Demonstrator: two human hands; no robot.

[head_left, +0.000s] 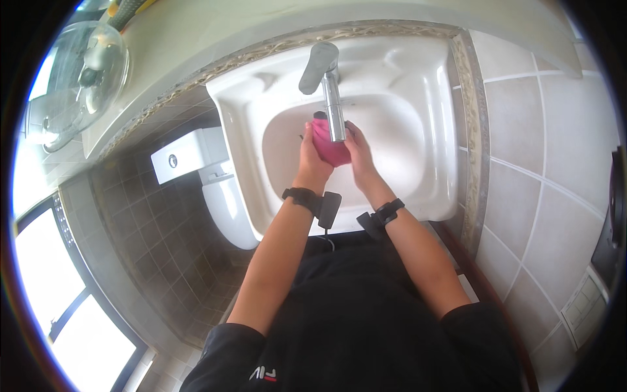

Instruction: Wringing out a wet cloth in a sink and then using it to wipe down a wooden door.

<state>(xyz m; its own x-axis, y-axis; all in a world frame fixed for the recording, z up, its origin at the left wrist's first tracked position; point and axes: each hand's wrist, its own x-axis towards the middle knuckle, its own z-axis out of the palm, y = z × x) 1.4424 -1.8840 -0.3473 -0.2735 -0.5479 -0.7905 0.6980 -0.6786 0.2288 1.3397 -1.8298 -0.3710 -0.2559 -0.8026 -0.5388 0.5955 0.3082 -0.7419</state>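
Note:
Under the spout of the chrome faucet (pixel 333 108), a bright pink item that looks like cloth (pixel 330 152) is held between my two hands. A small dark piece shows at its far end. My left hand (pixel 315 160) grips its left side, thumb uppermost. On the other side my right hand (pixel 361 157) presses against it, with the fingers partly hidden by the spout and the item. Both hands are over the bowl of the white sink (pixel 277 189). Whether water is running, I cannot tell.
Each wrist wears a black strap with a small dark box. A white toilet (pixel 225 209) stands left of the sink. Grey tiled wall (pixel 513 124) rises close on the right. A clear rounded container (pixel 108 55) sits far left, above a bright window (pixel 49 268).

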